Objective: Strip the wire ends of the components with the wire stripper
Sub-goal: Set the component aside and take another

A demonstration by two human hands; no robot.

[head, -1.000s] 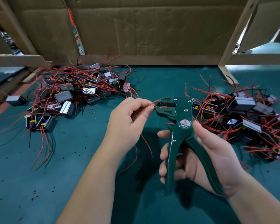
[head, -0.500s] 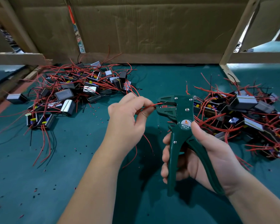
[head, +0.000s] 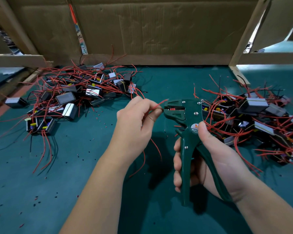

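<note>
The left hand, at the middle of the frame, pinches the red wire between thumb and forefinger. The right hand is wrapped around both handles of the wire stripper, which are still apart. Half a second ago the wire tip was in the tool's mouth; now it stands free just beside it, tilted upward. I judge this end is out of the cut, but if it is bare I cannot tell. Piles of components lie at left and right on the green mat
</note>
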